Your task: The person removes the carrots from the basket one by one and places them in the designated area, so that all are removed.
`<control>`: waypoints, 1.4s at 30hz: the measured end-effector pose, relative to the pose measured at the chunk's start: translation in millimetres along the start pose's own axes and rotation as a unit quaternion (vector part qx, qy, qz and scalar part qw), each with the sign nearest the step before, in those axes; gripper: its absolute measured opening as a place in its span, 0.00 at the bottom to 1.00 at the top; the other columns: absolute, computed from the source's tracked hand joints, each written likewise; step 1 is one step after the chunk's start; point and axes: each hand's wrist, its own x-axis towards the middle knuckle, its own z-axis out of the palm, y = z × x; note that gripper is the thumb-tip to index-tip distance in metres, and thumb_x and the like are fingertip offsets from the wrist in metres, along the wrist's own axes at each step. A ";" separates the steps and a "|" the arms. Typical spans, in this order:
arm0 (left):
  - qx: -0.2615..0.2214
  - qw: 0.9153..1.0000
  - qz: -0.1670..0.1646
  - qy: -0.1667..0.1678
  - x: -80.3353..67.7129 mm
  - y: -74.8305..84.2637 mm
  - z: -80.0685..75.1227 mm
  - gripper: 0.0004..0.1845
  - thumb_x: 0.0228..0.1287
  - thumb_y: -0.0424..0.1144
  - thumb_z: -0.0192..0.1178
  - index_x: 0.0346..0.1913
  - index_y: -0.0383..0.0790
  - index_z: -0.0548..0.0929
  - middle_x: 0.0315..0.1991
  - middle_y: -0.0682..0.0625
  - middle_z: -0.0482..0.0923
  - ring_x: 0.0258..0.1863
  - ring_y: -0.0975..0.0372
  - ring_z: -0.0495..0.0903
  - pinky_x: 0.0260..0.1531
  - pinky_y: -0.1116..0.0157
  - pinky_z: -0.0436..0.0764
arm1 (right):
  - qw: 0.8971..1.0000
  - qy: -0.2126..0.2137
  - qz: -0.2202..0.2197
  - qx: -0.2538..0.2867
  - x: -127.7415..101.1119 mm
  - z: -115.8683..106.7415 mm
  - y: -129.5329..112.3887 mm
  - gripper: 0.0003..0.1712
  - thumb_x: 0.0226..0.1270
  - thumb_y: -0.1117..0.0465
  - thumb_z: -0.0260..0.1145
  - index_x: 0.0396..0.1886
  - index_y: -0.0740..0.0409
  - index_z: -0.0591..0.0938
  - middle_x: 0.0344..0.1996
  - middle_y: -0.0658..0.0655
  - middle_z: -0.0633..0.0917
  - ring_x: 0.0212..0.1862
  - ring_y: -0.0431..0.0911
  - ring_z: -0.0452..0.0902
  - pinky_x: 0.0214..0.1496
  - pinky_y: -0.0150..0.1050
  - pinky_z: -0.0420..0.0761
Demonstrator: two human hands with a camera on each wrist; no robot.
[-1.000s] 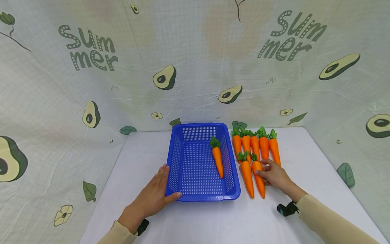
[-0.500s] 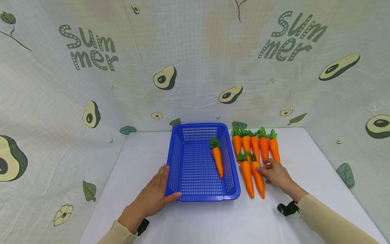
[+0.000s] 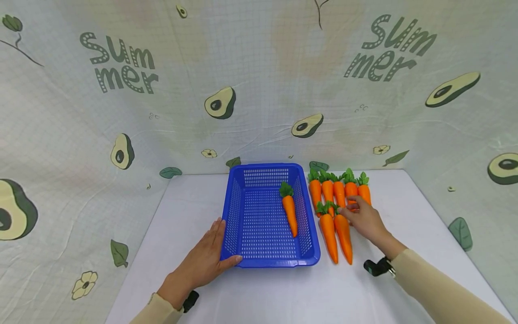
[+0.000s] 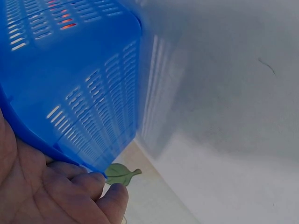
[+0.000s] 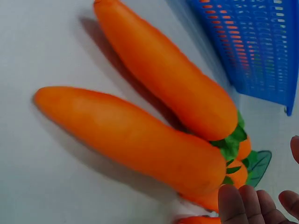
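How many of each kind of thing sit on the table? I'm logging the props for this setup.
Orange carrots: 8, with 1 in the basket, 5 in the back row and 2 in front.
Blue basket: 1.
Total: 9 things.

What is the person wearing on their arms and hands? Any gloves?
No gloves: both hands are bare. The left hand and the right hand each come out of a long, plain beige sleeve that reaches the wrist. A small black device sits at the right wrist, and another one at the left wrist. No rings or watches show.
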 end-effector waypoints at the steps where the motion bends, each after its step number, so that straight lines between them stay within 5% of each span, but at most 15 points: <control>1: -0.001 1.000 0.000 0.001 -0.2 -0.3 0.2 0.64 0.67 0.80 0.49 0.86 0.35 0.39 0.87 0.38 0.39 0.86 0.44 0.46 0.81 0.43 0.58 | 1.000 0.002 -0.003 0.003 1.2 -0.1 -4.2 0.42 0.80 0.47 0.64 0.78 0.69 0.63 0.63 0.76 0.78 0.53 0.63 0.86 0.50 0.51 0.91; 6: -0.004 1.000 -0.002 0.003 -0.6 -1.5 1.6 0.63 0.69 0.77 0.52 0.86 0.35 0.39 0.87 0.38 0.38 0.86 0.44 0.46 0.80 0.42 0.58 | 0.999 0.009 -0.025 0.028 6.5 -2.6 -28.7 0.44 0.80 0.44 0.62 0.82 0.64 0.60 0.69 0.74 0.75 0.67 0.68 0.76 0.60 0.58 0.86; 19: -0.005 1.000 0.005 0.006 -1.6 -4.5 1.8 0.64 0.67 0.81 0.47 0.86 0.35 0.39 0.87 0.38 0.39 0.86 0.44 0.46 0.81 0.43 0.58 | 0.989 -0.031 -0.070 0.130 16.3 11.0 -116.9 0.40 0.80 0.48 0.65 0.83 0.57 0.62 0.70 0.71 0.76 0.59 0.63 0.85 0.57 0.55 0.88; 26: -0.011 1.000 0.003 0.010 -1.3 -4.7 2.5 0.64 0.67 0.81 0.47 0.86 0.35 0.40 0.87 0.38 0.40 0.86 0.44 0.47 0.80 0.42 0.60 | 0.983 -0.069 -0.090 0.141 23.1 43.9 -158.8 0.39 0.77 0.55 0.68 0.82 0.54 0.64 0.73 0.69 0.74 0.68 0.63 0.78 0.56 0.51 0.88; 30: -0.013 1.000 0.005 0.010 -0.1 -4.8 3.5 0.64 0.67 0.80 0.48 0.86 0.35 0.41 0.87 0.38 0.40 0.86 0.45 0.47 0.80 0.43 0.60 | 0.983 -0.078 -0.093 0.137 26.2 63.7 -168.5 0.42 0.74 0.59 0.71 0.82 0.54 0.64 0.73 0.69 0.74 0.67 0.62 0.80 0.54 0.48 0.88; 42: -0.020 1.000 0.001 0.007 -0.7 -5.0 1.8 0.64 0.67 0.80 0.49 0.86 0.36 0.40 0.87 0.39 0.39 0.86 0.45 0.47 0.80 0.43 0.60 | 0.992 -0.076 -0.071 0.072 44.6 93.8 -173.3 0.43 0.72 0.59 0.73 0.82 0.50 0.65 0.75 0.68 0.73 0.69 0.63 0.77 0.67 0.60 0.81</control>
